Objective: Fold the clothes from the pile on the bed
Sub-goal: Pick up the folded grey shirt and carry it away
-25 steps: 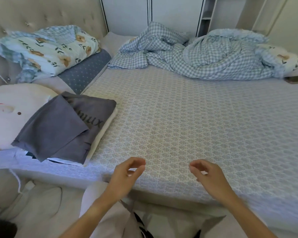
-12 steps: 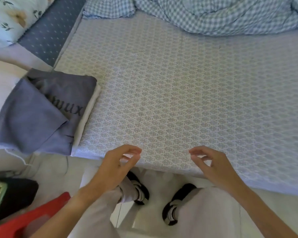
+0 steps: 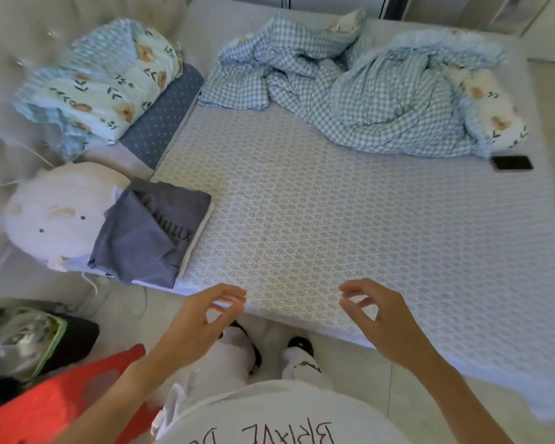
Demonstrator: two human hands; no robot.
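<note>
Hands hover empty at the lower centre of the frame over the near edge of the bed (image 3: 350, 225): left hand (image 3: 199, 325) and right hand (image 3: 382, 322), both with fingers loosely curled, grasping nothing. Folded grey clothes (image 3: 148, 235) lie stacked at centre left, beside a white plush toy (image 3: 55, 216). A checked blanket (image 3: 350, 88) sits crumpled at the upper right.

Two pillows (image 3: 103, 88), one phone (image 3: 511, 163)

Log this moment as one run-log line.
hands: left empty, right empty, over bed edge | folded grey garment stacked at left
</note>
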